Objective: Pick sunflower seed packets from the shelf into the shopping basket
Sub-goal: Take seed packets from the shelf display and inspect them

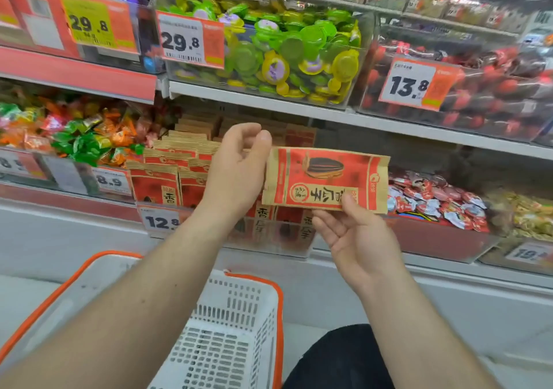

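A red and tan sunflower seed packet [326, 177] with a seed picture lies sideways in the air in front of the shelf. My right hand [356, 239] pinches its lower edge between thumb and fingers. My left hand [236, 173] is raised just left of the packet, fingers loosely curled, holding nothing; I cannot tell if it touches the packet's edge. More packets of the same kind [167, 176] stand in rows on the shelf behind my left hand. A white shopping basket [236, 322] with an orange rim sits below my arms, nothing visible in it.
A 12.8 price tag [161, 221] marks the packet bin. Wrapped candies [74, 137] fill the bin to the left, red and white sweets [434, 200] the bin to the right. Clear bins of green jelly cups [287, 50] and red sweets [478, 89] sit on the shelf above.
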`<state>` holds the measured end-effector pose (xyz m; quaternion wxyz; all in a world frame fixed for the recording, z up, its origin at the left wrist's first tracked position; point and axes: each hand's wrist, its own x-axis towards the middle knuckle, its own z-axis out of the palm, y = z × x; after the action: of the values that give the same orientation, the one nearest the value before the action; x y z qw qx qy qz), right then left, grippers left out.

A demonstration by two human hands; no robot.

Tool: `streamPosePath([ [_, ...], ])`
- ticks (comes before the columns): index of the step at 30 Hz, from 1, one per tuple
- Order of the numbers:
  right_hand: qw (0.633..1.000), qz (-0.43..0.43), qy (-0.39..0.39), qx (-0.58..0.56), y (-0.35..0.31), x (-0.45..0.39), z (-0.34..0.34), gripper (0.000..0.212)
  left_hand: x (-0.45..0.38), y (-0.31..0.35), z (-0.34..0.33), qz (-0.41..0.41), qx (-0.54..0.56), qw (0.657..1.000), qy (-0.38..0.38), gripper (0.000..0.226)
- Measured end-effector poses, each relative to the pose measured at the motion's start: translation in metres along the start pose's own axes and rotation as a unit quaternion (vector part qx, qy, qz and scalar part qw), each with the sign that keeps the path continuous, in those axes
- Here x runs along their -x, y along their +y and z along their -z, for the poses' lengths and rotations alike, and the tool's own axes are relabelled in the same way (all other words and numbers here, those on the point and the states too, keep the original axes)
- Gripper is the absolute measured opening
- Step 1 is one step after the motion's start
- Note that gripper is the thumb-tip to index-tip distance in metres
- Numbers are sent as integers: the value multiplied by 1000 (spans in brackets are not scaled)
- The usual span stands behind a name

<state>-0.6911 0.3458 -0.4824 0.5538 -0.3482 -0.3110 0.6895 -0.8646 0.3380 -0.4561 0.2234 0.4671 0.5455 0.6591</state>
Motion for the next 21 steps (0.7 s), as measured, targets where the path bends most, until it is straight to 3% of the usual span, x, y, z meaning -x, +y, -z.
streamPosePath([
  [2, 999, 24, 26, -42, -10, -8, 1, 10, -11, 1, 0, -10, -42, 999, -4, 8],
  [4, 996, 68, 43, -33, -17, -18, 2, 10, -17, 2, -1, -36, -190, 979, -68, 13],
  [7, 984, 162, 46, 58, -24, -32, 1, 14, -24, 1, -6, -83, -433, 872, -212, 53],
  [9, 962, 218, 46, 161, -26, -46, 2, 17, -29, -3, -11, -90, -522, 792, -305, 82],
  [11, 925, 254, 44, 279, -29, -60, 4, 13, -35, -10, -16, -91, -563, 744, -347, 88],
  [15, 862, 270, 3, 429, -37, -84, 2, 21, -34, -16, -21, -110, -595, 720, -341, 75],
  [21, 802, 240, -6, 546, -39, -116, -6, 23, -31, -22, -22, -110, -586, 736, -322, 65],
])
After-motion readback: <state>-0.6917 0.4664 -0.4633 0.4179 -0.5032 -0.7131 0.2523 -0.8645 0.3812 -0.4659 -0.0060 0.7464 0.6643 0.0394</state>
